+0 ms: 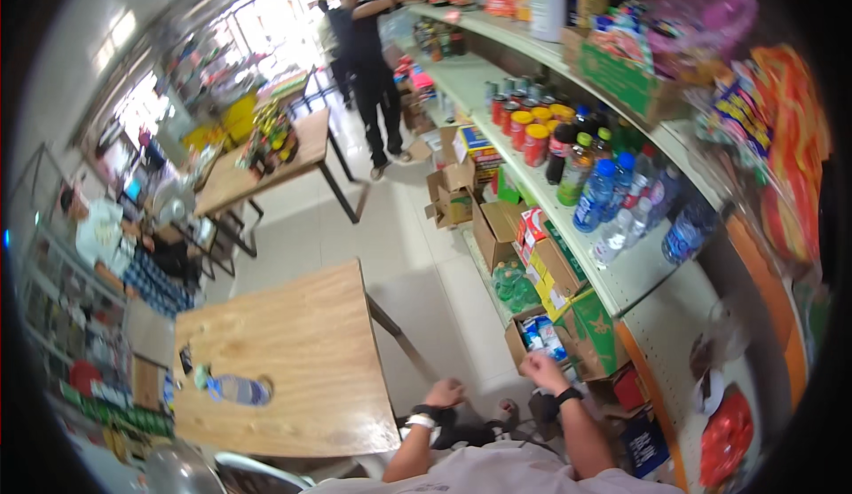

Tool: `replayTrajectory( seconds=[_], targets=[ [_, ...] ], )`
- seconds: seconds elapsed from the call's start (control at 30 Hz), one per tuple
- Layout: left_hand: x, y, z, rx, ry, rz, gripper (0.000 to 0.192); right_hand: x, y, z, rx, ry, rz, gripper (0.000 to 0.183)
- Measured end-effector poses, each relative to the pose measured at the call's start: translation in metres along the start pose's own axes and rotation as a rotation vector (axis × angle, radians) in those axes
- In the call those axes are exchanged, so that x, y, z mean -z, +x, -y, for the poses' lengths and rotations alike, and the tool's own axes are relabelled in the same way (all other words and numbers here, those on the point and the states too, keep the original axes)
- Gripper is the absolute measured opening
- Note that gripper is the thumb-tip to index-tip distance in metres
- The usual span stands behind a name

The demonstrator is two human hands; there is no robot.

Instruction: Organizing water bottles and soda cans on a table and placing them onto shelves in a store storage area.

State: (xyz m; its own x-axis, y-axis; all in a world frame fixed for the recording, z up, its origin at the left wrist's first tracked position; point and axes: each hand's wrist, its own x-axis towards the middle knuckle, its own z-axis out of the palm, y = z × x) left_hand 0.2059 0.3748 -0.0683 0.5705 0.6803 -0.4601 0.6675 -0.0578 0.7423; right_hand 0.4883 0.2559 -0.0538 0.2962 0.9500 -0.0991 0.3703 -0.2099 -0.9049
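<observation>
My left hand (444, 394) hangs low in front of my body, its fingers curled and nothing visible in them. It is just right of the near corner of a wooden table (319, 361), apart from it. My right hand (544, 372) is also curled, with no object showing. In the picture it overlaps the edge of an open cardboard box (516, 347) of blue-and-white packets (542, 334); whether it touches the box I cannot tell. On the table lies a clear plastic bottle (239, 389) beside a small black object (186, 357).
Shelving (619, 297) along my right carries bottles (599, 194), red cans (519, 128) and bagged snacks (749, 114). Cardboard boxes (499, 228) line its foot. Another table (293, 154) stands farther off. One person (369, 74) reaches to the shelf; another (110, 241) is at the left.
</observation>
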Motion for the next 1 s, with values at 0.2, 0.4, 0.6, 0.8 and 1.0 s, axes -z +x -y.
replayTrajectory(
  seconds=[0.2,0.4,0.6,0.8,1.0],
  targets=[
    [0.04,-0.086,0.076,0.157,-0.207,-0.391,0.039,-0.083,-0.045,-0.098,-0.614,-0.081,0.596,0.034],
    [0.031,-0.142,0.099,0.137,-0.368,-0.467,0.037,-0.112,-0.033,-0.108,-0.765,-0.162,0.606,0.027],
    [0.032,-0.181,0.127,0.247,-0.636,-0.366,0.04,-0.163,0.028,-0.033,-0.459,-0.096,0.521,0.027],
    [0.047,-0.23,0.168,0.228,-0.541,-0.805,0.037,-0.235,0.04,0.059,-0.213,-0.2,0.659,0.031],
    [0.048,-0.256,0.182,0.276,-0.599,-1.037,0.032,-0.295,0.071,0.141,0.28,-0.191,0.677,0.021]
  ],
)
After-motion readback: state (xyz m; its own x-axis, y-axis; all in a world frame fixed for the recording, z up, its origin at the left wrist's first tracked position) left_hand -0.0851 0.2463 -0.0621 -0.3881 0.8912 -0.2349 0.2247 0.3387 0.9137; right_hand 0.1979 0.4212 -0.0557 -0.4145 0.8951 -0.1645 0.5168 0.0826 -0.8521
